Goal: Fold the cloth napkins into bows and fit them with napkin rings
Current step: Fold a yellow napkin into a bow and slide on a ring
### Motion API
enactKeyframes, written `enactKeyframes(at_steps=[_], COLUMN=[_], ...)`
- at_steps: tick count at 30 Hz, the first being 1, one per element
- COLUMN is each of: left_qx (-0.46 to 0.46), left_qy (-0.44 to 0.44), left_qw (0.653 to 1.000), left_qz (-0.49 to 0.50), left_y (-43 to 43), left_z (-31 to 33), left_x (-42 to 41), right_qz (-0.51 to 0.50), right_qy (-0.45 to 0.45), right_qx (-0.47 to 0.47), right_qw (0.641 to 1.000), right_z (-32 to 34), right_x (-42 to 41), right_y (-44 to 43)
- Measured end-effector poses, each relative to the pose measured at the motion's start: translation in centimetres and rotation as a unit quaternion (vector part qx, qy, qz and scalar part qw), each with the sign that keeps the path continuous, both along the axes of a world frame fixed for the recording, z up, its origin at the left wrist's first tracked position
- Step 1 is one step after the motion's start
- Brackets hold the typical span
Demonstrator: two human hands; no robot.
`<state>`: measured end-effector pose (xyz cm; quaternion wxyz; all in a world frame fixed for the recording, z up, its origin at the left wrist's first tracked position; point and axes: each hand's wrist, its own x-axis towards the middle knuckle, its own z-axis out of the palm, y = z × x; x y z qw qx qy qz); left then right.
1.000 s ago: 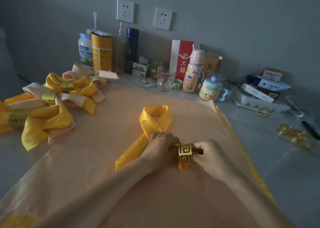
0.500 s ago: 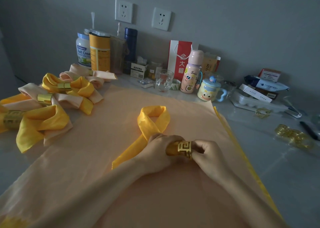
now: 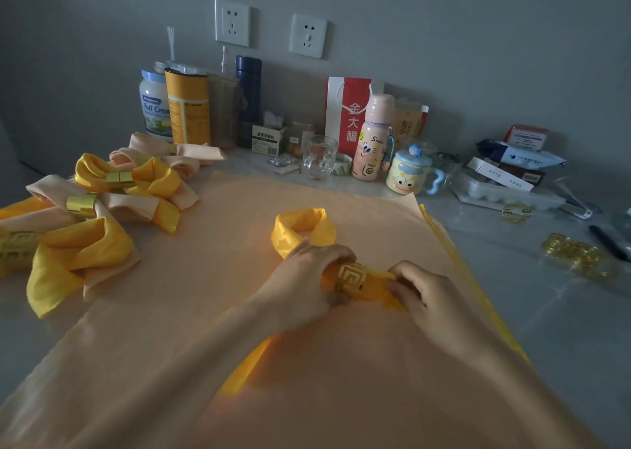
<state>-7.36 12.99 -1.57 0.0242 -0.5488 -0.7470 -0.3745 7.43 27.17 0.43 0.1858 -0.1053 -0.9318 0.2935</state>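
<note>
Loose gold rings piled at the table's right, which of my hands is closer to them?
Right. The right hand lies left of the loose gold rings; the left hand is farther left, beyond the napkin ring.

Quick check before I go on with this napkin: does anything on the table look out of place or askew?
Nothing spilled or damaged. One gold napkin ring lies alone by the white tray, apart from the pile of rings. A yellow cloth edge peeks out right of the peach cloth.
</note>
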Motion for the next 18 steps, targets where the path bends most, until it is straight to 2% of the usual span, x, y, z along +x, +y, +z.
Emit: enactKeyframes(at_steps=[2, 5, 7, 9, 12, 13, 14, 15, 16, 17, 18], left_qx=[-0.005, -0.006, -0.006, -0.047, -0.063, -0.062, -0.055, -0.057, -0.055, -0.055, -0.057], left_qy=[-0.002, -0.025, 0.028, 0.088, 0.095, 0.094, 0.093, 0.091, 0.094, 0.094, 0.094], left_qw=[1.0, 0.999, 0.999, 0.995, 0.993, 0.993, 0.993, 0.993, 0.993, 0.992, 0.992], left_qz=[0.014, 0.022, 0.022, 0.033, 0.043, 0.047, 0.048, 0.049, 0.051, 0.056, 0.06], left_y=[-0.3, -0.7, -0.6, -0.5, -0.5, -0.5, -0.6, -0.6, -0.6, -0.5, -0.5], left_z=[0.1, -0.4, -1.2, -1.6, -1.7, -1.6, -1.4, -1.3, -1.2, -1.2, -1.3], left_x=[-0.6, -0.6, -0.9, -0.9, -0.9, -0.8, -0.7, -0.8, -0.8, -0.9, -1.0], right_qz=[-0.002, 0.0, 0.001, 0.005, -0.015, -0.039, -0.07, -0.102, -0.115, -0.103, -0.081], right_qy=[-0.039, -0.143, -0.209, -0.272, -0.332, -0.315, -0.261, -0.164, -0.044, 0.036, 0.045], right_qx=[0.023, 0.029, 0.024, 0.018, 0.038, 0.076, 0.12, 0.146, 0.137, 0.1, 0.061], right_qw=[0.999, 0.989, 0.978, 0.962, 0.942, 0.945, 0.955, 0.97, 0.983, 0.989, 0.994], right_z=[0.6, 0.7, 0.6, 0.8, 2.0, 2.5, 3.2, 3.7, 4.0, 4.3, 4.3], right_x=[0.6, 1.5, 1.5, 1.3, 1.6, 1.8, 1.8, 1.6, 1.0, 0.0, -1.0], right_y=[0.7, 1.6, 2.0, 2.0, 2.3, 2.3, 2.2, 1.9, 1.5, 1.0, 0.3])
